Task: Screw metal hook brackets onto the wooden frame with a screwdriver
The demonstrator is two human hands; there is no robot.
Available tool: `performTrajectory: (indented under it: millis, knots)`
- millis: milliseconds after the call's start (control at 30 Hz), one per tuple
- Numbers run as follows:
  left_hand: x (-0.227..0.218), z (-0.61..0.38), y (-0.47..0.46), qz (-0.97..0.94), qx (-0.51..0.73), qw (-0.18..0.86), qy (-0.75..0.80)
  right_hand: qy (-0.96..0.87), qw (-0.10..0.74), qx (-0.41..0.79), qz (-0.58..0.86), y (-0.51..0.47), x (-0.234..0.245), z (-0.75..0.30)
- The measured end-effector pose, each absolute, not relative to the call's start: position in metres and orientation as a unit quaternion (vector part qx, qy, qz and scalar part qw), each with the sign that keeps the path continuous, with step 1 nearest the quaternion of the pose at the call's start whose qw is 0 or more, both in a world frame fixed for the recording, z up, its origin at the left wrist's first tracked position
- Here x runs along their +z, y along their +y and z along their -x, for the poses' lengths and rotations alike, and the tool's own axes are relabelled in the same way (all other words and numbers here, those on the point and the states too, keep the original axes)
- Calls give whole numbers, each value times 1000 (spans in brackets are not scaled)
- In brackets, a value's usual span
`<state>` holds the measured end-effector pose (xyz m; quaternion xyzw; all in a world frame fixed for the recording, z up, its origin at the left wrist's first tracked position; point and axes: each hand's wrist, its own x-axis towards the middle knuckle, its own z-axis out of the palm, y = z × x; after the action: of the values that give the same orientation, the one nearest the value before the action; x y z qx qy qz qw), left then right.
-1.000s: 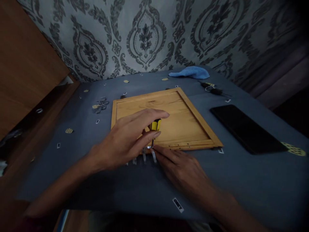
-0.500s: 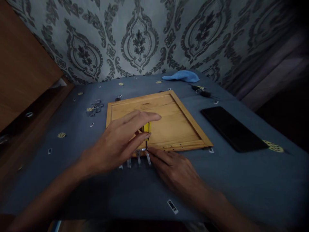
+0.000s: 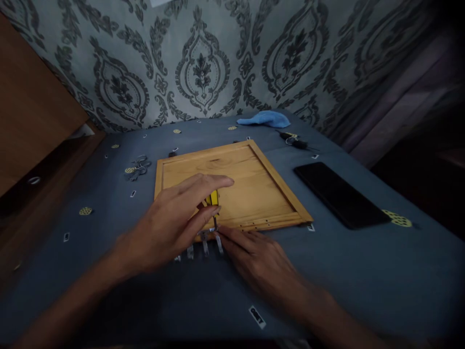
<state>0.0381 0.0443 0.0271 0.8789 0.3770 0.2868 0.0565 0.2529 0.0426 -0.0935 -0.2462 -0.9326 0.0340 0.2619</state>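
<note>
A wooden framed panel (image 3: pixel 254 189) lies flat on the blue-covered table. My left hand (image 3: pixel 174 223) is over its near edge, fingers curled round a yellow-and-black screwdriver (image 3: pixel 213 199) that stands upright with its tip at the frame. My right hand (image 3: pixel 257 257) rests on the cloth just in front, its fingertips pressed on a small metal bracket (image 3: pixel 219 241) at the panel's edge. Several more metal brackets (image 3: pixel 191 251) stick out from under the left hand along that edge.
A black phone (image 3: pixel 339 194) lies to the right of the panel. A blue cloth (image 3: pixel 263 118) and a dark key fob (image 3: pixel 296 142) sit at the back. Metal hooks (image 3: pixel 138 166) lie to the left. A wooden cabinet (image 3: pixel 32 111) stands at the far left.
Both hands stay at the panel's near edge with the screwdriver upright. The view has shifted, so everything sits slightly further left and lower in the picture.
</note>
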Motion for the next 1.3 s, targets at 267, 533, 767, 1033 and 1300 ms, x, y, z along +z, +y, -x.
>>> performTrajectory:
  millis: [267,533,767,1033,1300]
  knots:
    - [23,-41,44,-874,291,25,389,-933,261,37,246,42,-91,-252]
    - [28,-40,42,-876,262,68,400,-931,267,36,246,42,-90,-252]
    - [22,-42,44,-869,283,34,405,-931,276,20,238,43,-87,-251]
    - [27,-37,42,-839,330,78,426,-935,257,25,245,41,-90,-254]
    - [27,-36,42,-864,282,45,414,-931,273,22,241,42,-89,-253]
